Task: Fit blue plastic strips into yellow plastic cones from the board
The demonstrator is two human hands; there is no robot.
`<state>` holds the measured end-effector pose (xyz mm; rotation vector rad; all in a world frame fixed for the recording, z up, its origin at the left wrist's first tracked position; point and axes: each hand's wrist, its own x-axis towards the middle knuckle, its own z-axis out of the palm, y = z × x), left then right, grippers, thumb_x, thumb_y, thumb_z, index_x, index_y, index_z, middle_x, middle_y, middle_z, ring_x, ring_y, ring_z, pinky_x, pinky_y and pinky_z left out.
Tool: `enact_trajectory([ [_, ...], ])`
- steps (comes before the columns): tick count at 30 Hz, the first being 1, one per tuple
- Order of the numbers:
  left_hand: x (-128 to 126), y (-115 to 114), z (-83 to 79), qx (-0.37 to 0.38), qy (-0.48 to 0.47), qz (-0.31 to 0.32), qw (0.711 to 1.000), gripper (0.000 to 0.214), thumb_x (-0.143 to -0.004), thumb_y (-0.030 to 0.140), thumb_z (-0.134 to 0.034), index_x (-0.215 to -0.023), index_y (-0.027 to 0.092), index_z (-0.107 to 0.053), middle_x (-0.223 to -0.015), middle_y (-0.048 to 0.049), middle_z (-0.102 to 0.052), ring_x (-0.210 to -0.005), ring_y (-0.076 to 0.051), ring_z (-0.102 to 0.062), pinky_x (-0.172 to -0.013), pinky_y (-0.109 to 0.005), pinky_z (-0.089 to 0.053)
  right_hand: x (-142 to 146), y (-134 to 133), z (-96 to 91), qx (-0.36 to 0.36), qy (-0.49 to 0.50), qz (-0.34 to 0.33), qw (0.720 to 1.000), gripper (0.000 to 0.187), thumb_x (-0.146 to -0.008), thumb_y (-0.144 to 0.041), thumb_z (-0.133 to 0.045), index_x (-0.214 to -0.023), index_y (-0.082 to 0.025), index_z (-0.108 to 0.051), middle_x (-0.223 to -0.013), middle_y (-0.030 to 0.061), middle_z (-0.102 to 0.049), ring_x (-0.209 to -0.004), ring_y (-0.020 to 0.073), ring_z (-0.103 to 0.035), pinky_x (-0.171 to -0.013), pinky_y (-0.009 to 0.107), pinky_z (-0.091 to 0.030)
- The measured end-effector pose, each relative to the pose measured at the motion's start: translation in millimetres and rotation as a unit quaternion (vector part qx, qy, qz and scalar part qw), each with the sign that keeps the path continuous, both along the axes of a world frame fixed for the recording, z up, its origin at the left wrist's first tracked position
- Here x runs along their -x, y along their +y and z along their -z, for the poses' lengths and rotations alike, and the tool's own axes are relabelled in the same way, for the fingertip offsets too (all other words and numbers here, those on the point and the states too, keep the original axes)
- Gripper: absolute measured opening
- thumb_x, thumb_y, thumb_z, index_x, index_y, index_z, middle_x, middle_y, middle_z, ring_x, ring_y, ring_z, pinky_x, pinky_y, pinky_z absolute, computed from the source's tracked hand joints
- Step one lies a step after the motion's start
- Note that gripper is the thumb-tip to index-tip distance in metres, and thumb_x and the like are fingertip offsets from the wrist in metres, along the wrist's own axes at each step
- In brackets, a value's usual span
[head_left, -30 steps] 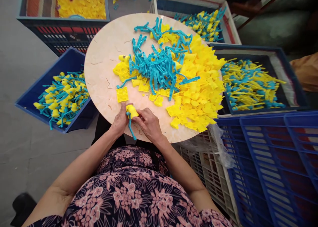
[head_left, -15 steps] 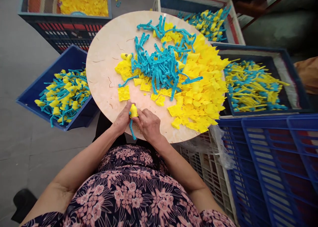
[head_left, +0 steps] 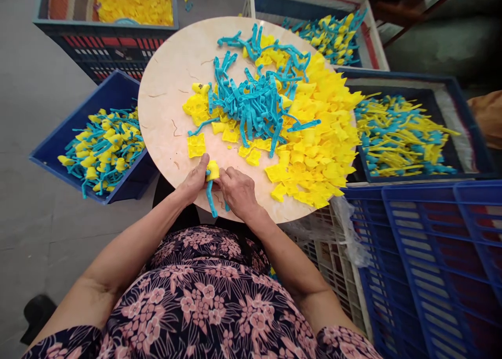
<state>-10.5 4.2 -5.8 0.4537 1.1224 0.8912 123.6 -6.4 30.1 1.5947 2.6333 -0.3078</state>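
Near the front edge of the round table (head_left: pixel 160 97), my left hand (head_left: pixel 195 181) is closed round the left side of a small yellow plastic piece (head_left: pixel 213 169). A blue plastic strip (head_left: pixel 211 198) is attached to that piece and hangs down from it. My right hand (head_left: pixel 238 192) pinches at the piece's right side; another blue end (head_left: pixel 227 206) shows below its fingers, and what it belongs to is hidden. Just beyond my left hand lies a flat yellow piece (head_left: pixel 196 146). A heap of blue strips (head_left: pixel 254 102) and a large pile of yellow pieces (head_left: pixel 317 139) cover the middle and right.
At the left stands a blue bin (head_left: pixel 50 152) of joined yellow-and-blue parts. A dark crate (head_left: pixel 105 26) with yellow pieces is behind it. Similar parts fill a white-rimmed crate (head_left: pixel 376 40) and a dark tray (head_left: pixel 415 178) at right. Blue crates (head_left: pixel 423 233) stand below the tray.
The yellow piece has turned slightly between my hands. A second blue end now shows under my right hand. The piles on the table look the same.
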Motion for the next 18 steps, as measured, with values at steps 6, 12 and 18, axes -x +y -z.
enact_trajectory([
  [6,1.1,2.1,2.8,-0.026,0.004,-0.027,0.999,0.049,-0.075,0.065,-0.066,-0.077,0.017,-0.064,-0.077,-0.0050,-0.069,-0.081,-0.020,-0.067,-0.065,-0.028,-0.053,12.9,-0.8,-6.6,-0.010,-0.016,-0.049,0.999,0.035,-0.099,-0.011,-0.033,-0.111,-0.006,-0.065,-0.096,0.0188,-0.064,-0.087,0.0258,-0.058,-0.065,0.034,-0.039],
  [12,12.7,-3.5,0.0,-0.034,-0.056,-0.029,0.997,0.033,-0.072,0.042,-0.077,-0.089,0.016,-0.064,-0.082,-0.0030,-0.070,-0.066,-0.014,-0.064,-0.064,-0.028,-0.054,-3.8,13.2,-2.7,0.040,0.145,-0.029,0.988,0.033,-0.101,-0.032,-0.043,-0.122,-0.015,-0.062,-0.102,0.0103,-0.065,-0.093,0.0202,-0.062,-0.075,0.029,-0.046],
  [18,12.7,-25.2,-13.2,-0.117,-0.073,-0.071,0.988,0.040,-0.074,0.046,-0.075,-0.102,0.020,-0.063,-0.105,-0.0062,-0.072,-0.110,-0.023,-0.065,-0.097,-0.038,-0.050,-14.8,-3.4,-1.8,0.063,0.404,0.090,0.908,0.045,-0.092,-0.054,-0.055,-0.120,-0.021,-0.062,-0.105,0.0074,-0.065,-0.084,0.0155,-0.060,-0.074,0.028,-0.050],
])
